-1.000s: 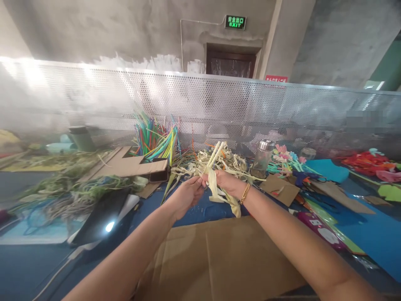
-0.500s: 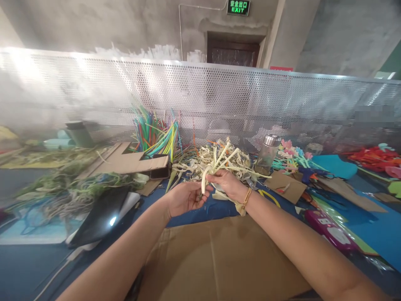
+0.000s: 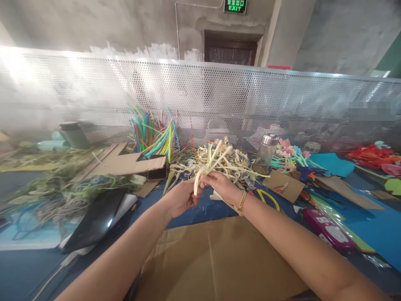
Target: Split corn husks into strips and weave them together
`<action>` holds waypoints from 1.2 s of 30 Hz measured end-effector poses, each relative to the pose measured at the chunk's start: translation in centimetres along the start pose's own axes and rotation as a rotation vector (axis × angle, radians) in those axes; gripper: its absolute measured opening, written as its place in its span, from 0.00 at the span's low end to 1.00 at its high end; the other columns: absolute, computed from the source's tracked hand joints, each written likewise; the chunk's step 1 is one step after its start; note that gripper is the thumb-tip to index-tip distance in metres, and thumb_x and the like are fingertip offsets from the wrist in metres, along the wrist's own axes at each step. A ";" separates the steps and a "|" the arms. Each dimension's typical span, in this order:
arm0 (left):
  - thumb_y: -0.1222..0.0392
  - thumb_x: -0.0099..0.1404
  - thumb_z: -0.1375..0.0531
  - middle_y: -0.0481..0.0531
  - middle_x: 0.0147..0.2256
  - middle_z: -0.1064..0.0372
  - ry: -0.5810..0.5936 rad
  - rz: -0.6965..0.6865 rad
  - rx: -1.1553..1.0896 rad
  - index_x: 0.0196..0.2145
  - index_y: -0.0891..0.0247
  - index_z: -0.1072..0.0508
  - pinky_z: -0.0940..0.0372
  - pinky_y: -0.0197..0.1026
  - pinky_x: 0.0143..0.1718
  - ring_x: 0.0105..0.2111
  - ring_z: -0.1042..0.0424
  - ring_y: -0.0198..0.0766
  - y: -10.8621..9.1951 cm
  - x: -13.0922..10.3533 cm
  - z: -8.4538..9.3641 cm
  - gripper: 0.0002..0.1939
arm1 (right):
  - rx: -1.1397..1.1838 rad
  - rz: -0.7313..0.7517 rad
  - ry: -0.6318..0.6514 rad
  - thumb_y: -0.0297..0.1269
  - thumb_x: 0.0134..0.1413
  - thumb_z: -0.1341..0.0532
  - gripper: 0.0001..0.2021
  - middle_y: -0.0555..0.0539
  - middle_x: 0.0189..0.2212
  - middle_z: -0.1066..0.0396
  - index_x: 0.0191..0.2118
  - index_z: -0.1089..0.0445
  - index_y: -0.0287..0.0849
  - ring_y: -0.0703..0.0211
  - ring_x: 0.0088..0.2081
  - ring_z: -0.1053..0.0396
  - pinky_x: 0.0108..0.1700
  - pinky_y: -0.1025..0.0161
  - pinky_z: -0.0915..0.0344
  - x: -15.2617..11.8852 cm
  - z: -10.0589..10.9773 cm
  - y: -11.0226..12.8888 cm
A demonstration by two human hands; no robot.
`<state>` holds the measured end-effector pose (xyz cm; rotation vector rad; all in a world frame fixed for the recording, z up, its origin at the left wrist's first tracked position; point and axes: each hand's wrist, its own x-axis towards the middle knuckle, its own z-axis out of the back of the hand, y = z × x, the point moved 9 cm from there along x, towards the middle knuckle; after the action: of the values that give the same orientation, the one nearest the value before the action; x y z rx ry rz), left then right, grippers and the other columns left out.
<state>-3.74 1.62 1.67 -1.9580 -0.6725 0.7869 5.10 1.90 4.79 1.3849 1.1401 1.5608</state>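
Both hands meet over the table around a bundle of pale, straw-like plant strips (image 3: 210,160). My left hand (image 3: 184,196) has its fingers closed on the bent lower ends of the strips. From the other side my right hand (image 3: 221,186), with a gold bracelet at the wrist, pinches the bundle close to the left fingertips. Several stiff pale ends stick up and away to the right, and a loose strip hangs under my right palm. Behind the bundle lies a heap of dry cream and brown strips (image 3: 239,156).
A cardboard sheet (image 3: 219,259) lies in front of me. To the left are a cut cardboard piece (image 3: 115,163), a black glossy object (image 3: 97,221) and coloured pipe cleaners (image 3: 156,136). A glass bottle (image 3: 265,154), glue gun (image 3: 311,172) and purple case (image 3: 327,230) stand or lie right.
Both hands have shifted slightly left in view with the bundle. The bent strip ends now hang lower and more spread at the left fingers; the camera has turned a little.
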 end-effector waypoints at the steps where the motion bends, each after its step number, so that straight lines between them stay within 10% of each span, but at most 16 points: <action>1: 0.64 0.63 0.42 0.42 0.19 0.49 -0.018 -0.025 0.000 0.27 0.67 0.32 0.51 0.26 0.18 0.16 0.49 0.24 -0.3 0.0 0.2 0.07 | -0.057 0.023 0.019 0.51 0.54 0.40 0.16 0.50 0.29 0.30 0.27 0.30 0.42 0.60 0.35 0.33 0.46 0.61 0.40 -0.1 -0.3 0.2; 11: 0.60 0.64 0.49 0.42 0.17 0.49 -0.384 -0.363 0.530 0.29 0.66 0.31 0.55 0.32 0.18 0.16 0.50 0.29 -4.7 -0.6 5.0 0.11 | -0.933 0.316 -0.098 0.30 0.57 0.43 0.10 0.49 0.25 0.31 0.27 0.28 0.41 0.63 0.30 0.37 0.33 0.66 0.46 -2.0 -1.4 4.4; 15: 0.65 0.61 0.48 0.48 0.21 0.39 -0.411 -0.504 1.104 0.22 0.64 0.34 0.49 0.36 0.25 0.22 0.40 0.34 -5.9 -1.6 3.1 0.10 | -0.781 0.328 0.031 0.36 0.59 0.41 0.09 0.52 0.25 0.27 0.32 0.25 0.42 0.66 0.26 0.35 0.31 0.68 0.45 -1.9 -3.0 4.8; 22: 0.63 0.67 0.54 0.57 0.28 0.30 -0.332 -0.485 1.747 0.29 0.63 0.33 0.46 0.40 0.29 0.30 0.30 0.42 -4.6 -3.3 -0.9 0.13 | -0.927 0.324 -0.168 0.40 0.59 0.39 0.10 0.50 0.30 0.23 0.32 0.22 0.45 0.62 0.33 0.31 0.40 0.63 0.46 -0.2 0.3 6.3; 28: 0.67 0.63 0.52 0.54 0.28 0.28 -0.143 -0.469 1.878 0.27 0.61 0.33 0.46 0.39 0.28 0.29 0.30 0.40 -4.0 -3.9 -1.8 0.11 | -1.221 0.387 0.072 0.42 0.52 0.34 0.08 0.52 0.24 0.28 0.27 0.22 0.47 0.62 0.34 0.36 0.44 0.57 0.54 0.2 -0.9 8.9; 36: 0.71 0.58 0.49 0.55 0.28 0.28 -0.223 -0.587 2.080 0.26 0.61 0.30 0.42 0.42 0.37 0.34 0.29 0.45 -7.5 -6.3 -1.9 0.10 | -0.871 0.191 0.369 0.38 0.50 0.34 0.07 0.53 0.23 0.33 0.28 0.24 0.41 0.68 0.25 0.43 0.30 0.64 0.49 2.7 1.3 11.4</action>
<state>-7.47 -0.49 10.63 0.2132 -0.1778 0.7026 6.34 0.91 16.43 0.6400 0.3897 2.1447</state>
